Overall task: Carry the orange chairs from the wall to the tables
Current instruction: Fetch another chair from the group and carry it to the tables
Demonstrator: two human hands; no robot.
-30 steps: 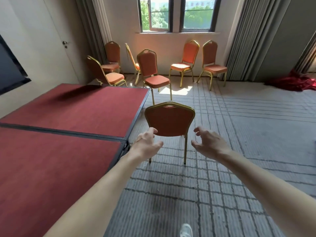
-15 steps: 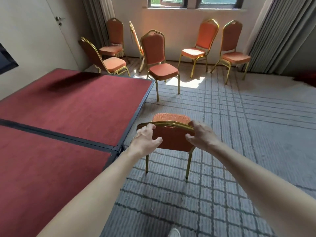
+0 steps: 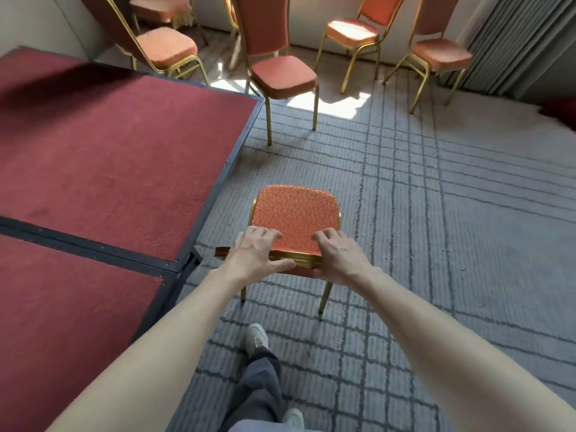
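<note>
Beside the table (image 3: 109,151), the gripped chair (image 3: 294,213) faces away.

A chair (image 3: 294,218) is seen from above and behind. Its back's top rail is gripped by the left hand (image 3: 255,255) and the right hand (image 3: 338,255), with fingers curled over toward the seat. Just left of the chair, a red table (image 3: 109,145) is seen. Straight beyond the chair, a second chair (image 3: 282,74) is set, with others farther off. Behind the chair, a shoe (image 3: 256,336) is planted on grey carpet (image 3: 436,213).
</note>
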